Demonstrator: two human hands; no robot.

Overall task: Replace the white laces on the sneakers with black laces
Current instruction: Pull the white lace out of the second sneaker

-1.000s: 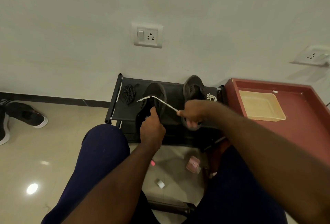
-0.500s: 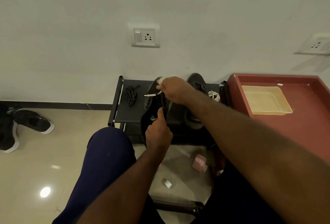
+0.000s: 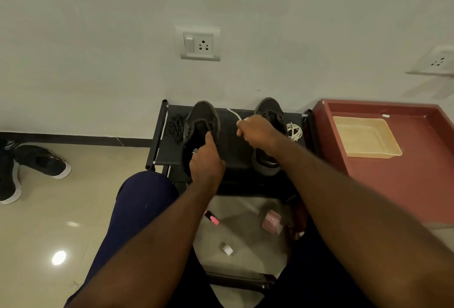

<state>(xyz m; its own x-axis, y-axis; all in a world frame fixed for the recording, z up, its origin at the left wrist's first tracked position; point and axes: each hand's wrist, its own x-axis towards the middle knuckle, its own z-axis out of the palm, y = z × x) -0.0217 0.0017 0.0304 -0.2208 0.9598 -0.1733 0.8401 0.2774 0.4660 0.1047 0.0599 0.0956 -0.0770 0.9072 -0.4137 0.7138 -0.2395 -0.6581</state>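
Two dark sneakers stand on a black shoe rack (image 3: 231, 148) against the wall. My left hand (image 3: 206, 160) grips the left sneaker (image 3: 202, 117) at its opening, thumb up along the tongue. My right hand (image 3: 255, 133) pinches a white lace (image 3: 234, 113), whose free end sticks up and left between the two shoes. The right sneaker (image 3: 269, 111) is partly hidden behind my right hand. A bundle of black laces (image 3: 176, 127) lies at the rack's left end. A coiled white lace (image 3: 294, 131) lies at its right end.
A red tray-like table (image 3: 417, 180) with a beige tray (image 3: 366, 137) stands to the right. Another pair of black sneakers (image 3: 41, 160) lies on the floor at the left. A pink marker (image 3: 211, 218), a pink box (image 3: 271, 219) and a small white item (image 3: 227, 248) lie on the floor below.
My right hand has pulled the white lace from over the left sneaker to the right, between the two shoes. My left hand stayed on the left sneaker.
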